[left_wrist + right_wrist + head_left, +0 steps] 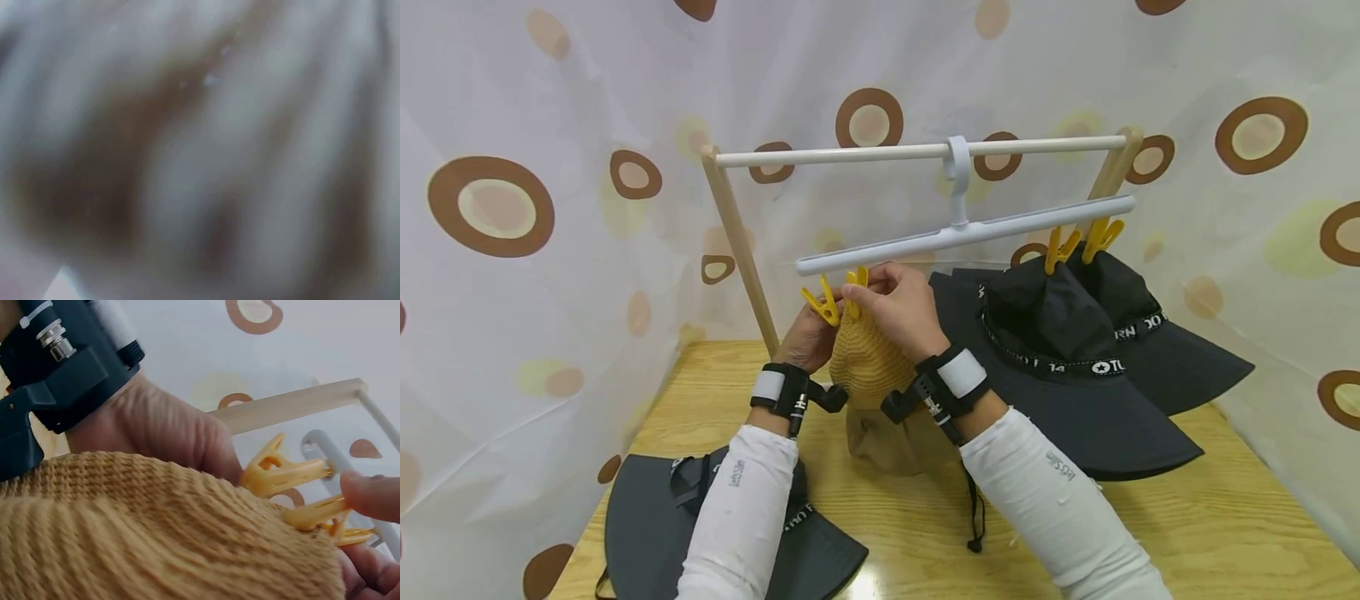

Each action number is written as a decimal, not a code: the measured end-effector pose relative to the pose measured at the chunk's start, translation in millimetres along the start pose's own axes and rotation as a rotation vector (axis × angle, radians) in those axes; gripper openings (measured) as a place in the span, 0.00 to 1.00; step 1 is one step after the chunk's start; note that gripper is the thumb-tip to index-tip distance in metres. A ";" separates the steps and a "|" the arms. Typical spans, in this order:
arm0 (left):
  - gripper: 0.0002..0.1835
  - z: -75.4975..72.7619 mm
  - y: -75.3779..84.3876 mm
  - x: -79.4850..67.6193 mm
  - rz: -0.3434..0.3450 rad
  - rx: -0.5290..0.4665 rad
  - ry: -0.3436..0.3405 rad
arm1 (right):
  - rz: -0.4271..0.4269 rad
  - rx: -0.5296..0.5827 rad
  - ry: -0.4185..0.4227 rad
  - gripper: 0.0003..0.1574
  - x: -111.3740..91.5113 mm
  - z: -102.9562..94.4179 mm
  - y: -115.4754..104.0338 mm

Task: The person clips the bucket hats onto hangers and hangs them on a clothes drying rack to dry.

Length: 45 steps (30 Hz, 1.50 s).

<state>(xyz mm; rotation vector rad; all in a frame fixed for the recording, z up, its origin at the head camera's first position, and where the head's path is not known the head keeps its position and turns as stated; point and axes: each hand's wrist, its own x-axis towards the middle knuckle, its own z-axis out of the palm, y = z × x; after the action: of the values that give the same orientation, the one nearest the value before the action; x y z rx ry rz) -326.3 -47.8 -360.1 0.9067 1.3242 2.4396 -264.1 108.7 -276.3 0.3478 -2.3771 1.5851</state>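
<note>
A mustard knit hat (pixel 868 354) hangs below the low left end of a white hanger (pixel 925 242). At its top edge, my right hand (pixel 910 308) pinches a yellow clip (pixel 315 512) between thumb and fingers. My left hand (pixel 808 337) holds the hat's upper left edge, its fingertips hidden behind the knit. Beside that hand dangles a second yellow clip (pixel 822 304), with no fabric visible in it. Under the knit shows khaki fabric (pixel 895 442); I cannot tell whether it is part of the same hat. The left wrist view is too blurred to read.
A rack with a white rail (pixel 880 153) carries the tilted hanger. Two black wide-brimmed hats (pixel 1037 333) hang at its right end from yellow clips (pixel 1101 240). Another dark hat (pixel 647 517) lies at the front left of the wooden table (pixel 722 367), partly under my left forearm.
</note>
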 end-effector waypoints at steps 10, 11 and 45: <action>0.16 4.8 1.9 -5.9 -0.053 0.120 0.284 | -0.046 -0.023 0.061 0.17 0.9 5.3 6.7; 0.16 4.7 2.2 -6.3 -0.050 0.118 0.286 | -0.046 -0.028 0.063 0.17 1.1 5.5 6.3; 0.21 10.1 46.4 -66.1 -0.001 0.689 0.376 | -0.160 -0.129 0.077 0.20 -12.8 5.0 -5.7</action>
<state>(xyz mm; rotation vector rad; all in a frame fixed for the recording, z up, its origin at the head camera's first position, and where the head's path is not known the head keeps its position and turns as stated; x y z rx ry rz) -263.8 -97.9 -345.4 0.5638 2.3762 2.2325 -250.6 102.6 -277.6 0.4304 -2.3149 1.3439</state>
